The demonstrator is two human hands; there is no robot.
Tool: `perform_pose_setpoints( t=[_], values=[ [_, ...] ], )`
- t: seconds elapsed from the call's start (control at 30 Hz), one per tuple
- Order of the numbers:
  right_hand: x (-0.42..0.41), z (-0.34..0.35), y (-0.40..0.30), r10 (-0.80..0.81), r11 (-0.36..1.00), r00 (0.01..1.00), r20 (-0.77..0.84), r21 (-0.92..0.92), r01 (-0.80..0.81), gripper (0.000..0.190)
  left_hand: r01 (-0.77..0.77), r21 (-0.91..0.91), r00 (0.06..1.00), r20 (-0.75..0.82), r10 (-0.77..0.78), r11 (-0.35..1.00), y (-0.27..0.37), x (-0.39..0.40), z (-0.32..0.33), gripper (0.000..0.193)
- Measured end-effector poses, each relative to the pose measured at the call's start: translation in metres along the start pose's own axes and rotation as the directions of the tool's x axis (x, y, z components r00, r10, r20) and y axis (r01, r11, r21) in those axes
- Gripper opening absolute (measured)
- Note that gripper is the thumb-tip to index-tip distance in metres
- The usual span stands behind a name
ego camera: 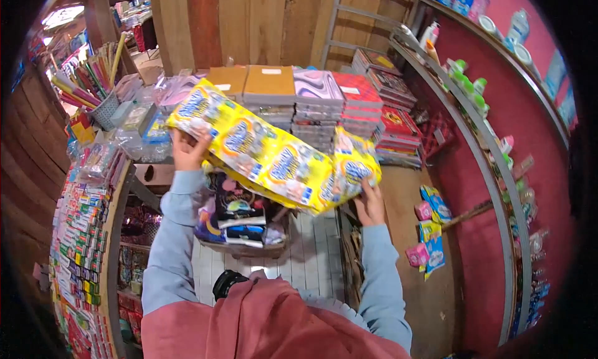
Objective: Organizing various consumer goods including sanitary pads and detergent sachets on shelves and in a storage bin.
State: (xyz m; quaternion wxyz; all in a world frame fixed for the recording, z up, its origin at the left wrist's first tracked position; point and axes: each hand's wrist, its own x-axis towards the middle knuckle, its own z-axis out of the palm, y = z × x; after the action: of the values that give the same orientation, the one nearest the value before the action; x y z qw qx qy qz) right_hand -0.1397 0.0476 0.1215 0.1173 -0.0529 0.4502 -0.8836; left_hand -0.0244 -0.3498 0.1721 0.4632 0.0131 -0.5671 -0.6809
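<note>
A long strip of joined yellow plastic sachets [280, 160] with printed pictures is stretched between my two hands, in front of stacked books. My left hand [189, 148] grips its upper left end, thumb and fingers at the lower edge. The strip slopes down to the right, where my right hand [370, 200] pinches it near the bottom. Past that grip, the right end of the strip folds upward. More yellow sachet layers show beneath the strip's lower edge, partly hidden.
Stacked notebooks [271, 85] stand behind the strip. A box of packaged goods [240, 237] sits below on the tiled floor. Small blue and pink packets [432, 247] lie on the wooden shelf to the right, beside metal-framed shelving [507, 204]. Small boxes [81, 237] line the left side.
</note>
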Motion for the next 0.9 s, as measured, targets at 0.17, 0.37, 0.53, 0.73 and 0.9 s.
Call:
perform_pose_setpoints(
  t=[0.17,0.37,0.53,0.73,0.9],
  values=[
    [0.094,0.068,0.099,0.202,0.918,0.971,-0.124,-0.322,-0.232,0.037,0.141,-0.034,0.987,-0.077,-0.144,0.989,-0.079,0.066,-0.143,0.072],
    [0.107,0.042,0.220,0.101,0.831,0.970,-0.223,-0.517,-0.205,0.087,0.748,-0.214,0.528,-0.381,-0.759,0.628,-0.139,-0.012,-0.174,0.081],
    [0.104,0.025,0.213,-0.004,0.755,0.969,-0.247,-0.636,-0.159,0.086,0.260,0.199,0.944,-0.257,-0.206,0.945,-0.215,-0.012,-0.213,0.057],
    [0.039,-0.055,0.190,-0.100,0.780,0.909,-0.405,-0.600,-0.181,0.078,-0.024,0.341,1.000,-0.009,0.029,0.940,-0.123,-0.015,-0.097,0.045],
    [-0.022,-0.153,0.109,-0.247,0.918,0.761,-0.600,-0.397,-0.015,0.045,-0.204,0.400,0.962,0.251,0.107,0.894,-0.085,-0.044,-0.010,0.041]
  ],
)
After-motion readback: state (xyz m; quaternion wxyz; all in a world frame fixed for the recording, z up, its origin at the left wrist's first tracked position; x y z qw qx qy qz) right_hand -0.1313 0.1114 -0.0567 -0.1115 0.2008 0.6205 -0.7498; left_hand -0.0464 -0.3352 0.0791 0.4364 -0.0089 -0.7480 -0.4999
